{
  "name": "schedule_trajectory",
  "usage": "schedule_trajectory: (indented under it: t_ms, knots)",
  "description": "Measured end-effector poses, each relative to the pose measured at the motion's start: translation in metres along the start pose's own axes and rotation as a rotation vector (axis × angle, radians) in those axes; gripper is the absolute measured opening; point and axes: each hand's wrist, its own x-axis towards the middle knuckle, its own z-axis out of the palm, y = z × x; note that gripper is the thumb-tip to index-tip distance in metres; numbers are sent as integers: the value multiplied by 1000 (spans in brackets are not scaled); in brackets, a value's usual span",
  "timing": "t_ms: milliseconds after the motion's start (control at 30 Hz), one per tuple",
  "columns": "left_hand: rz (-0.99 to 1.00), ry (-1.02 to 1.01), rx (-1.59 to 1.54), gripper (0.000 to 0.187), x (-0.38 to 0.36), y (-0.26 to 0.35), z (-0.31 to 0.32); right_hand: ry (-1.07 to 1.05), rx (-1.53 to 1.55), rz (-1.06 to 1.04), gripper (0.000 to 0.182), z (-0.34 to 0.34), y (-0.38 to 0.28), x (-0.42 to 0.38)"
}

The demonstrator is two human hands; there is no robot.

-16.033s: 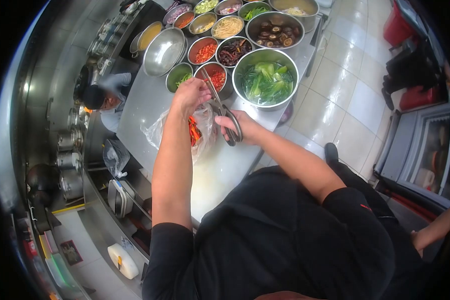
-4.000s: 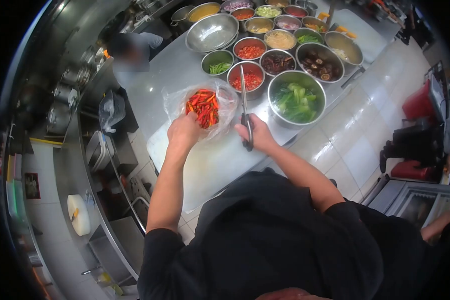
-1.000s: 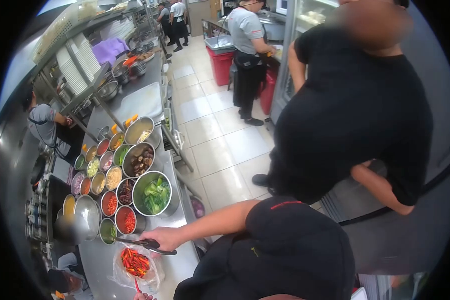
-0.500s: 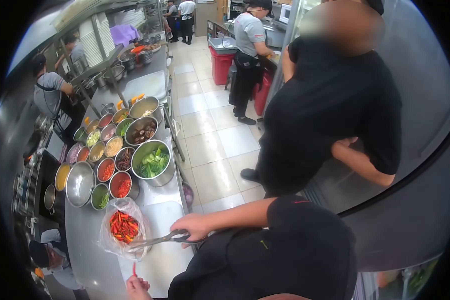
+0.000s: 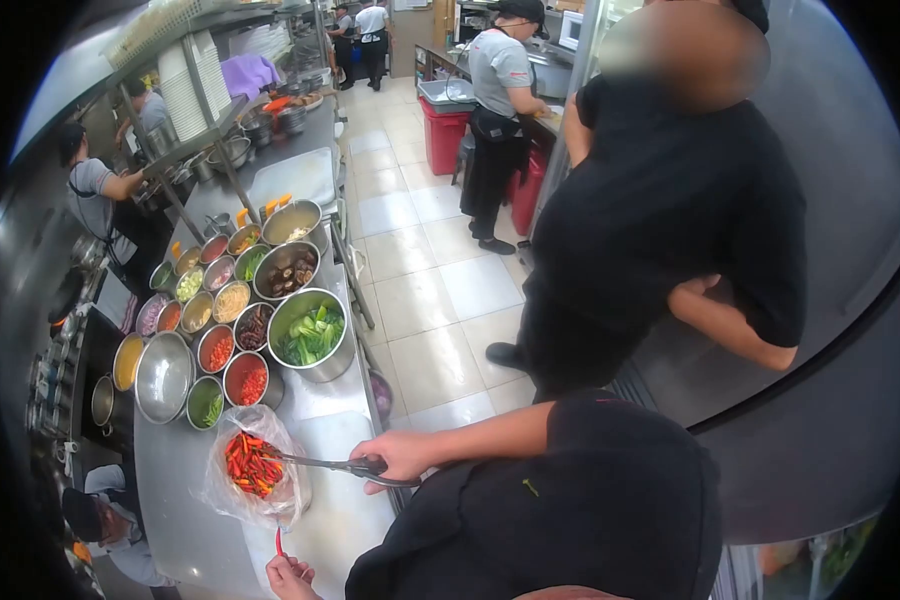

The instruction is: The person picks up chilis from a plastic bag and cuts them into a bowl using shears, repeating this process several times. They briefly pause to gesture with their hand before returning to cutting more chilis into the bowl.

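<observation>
A clear plastic bag (image 5: 292,492) of red and orange chillies (image 5: 252,465) stands open on the steel counter, overlapping a white cutting board (image 5: 342,500). My right hand (image 5: 398,458) is closed on the handles of black-handled scissors (image 5: 362,466); their blades point left, the tips over the chillies. Below the bag, my left hand (image 5: 290,578) pinches a single red chilli (image 5: 279,542) upright between its fingertips, apart from the scissors.
Steel containers of chopped food, one with leafy greens (image 5: 312,335), and a wide metal bowl (image 5: 163,377) line the counter beyond the bag. A person in black (image 5: 660,220) stands close on the right. Others work farther off and at the left.
The scissors have swung up, their tips moving from the bag's lower edge to over the chillies. The left hand with the chilli has shifted slightly right, as has the whole counter view.
</observation>
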Motion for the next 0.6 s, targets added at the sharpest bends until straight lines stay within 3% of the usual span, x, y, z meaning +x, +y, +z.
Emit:
schedule_trajectory:
  t_ms: [233, 267, 367, 400, 433, 467, 500, 533, 567, 600]
  knots:
    - [36, 53, -43, 39, 4, 35, 33, -45, 154, 58, 63, -34, -2, 50]
    - [53, 99, -49, 31, 6, 39, 42, -44, 222, 62, 62, -38, 0, 56]
    - [131, 203, 0, 21, 11, 62, 71, -75, 359, 117, 44, -50, 2, 75]
    - [172, 228, 60, 22, 8, 82, 84, -121, 619, 66, 27, -37, 43, 99]
    - [294, 165, 36, 24, 10, 95, 97, -124, 717, 200, 17, -48, 30, 100]
    - [341, 149, 57, 23, 16, 102, 103, -153, 951, 192, 15, -44, 43, 114]
    - [379, 53, -11, 23, 25, 111, 109, -141, 669, 53, 19, -40, 59, 121]
    - [361, 114, -52, 23, 34, 124, 128, -266, 930, 193, 25, -48, 63, 128]
    - [356, -2, 41, 24, 46, 138, 132, -254, 884, 166, 32, -54, 56, 128]
    - [310, 25, 53, 24, 53, 153, 150, -205, 869, 143, 26, -51, 58, 134]
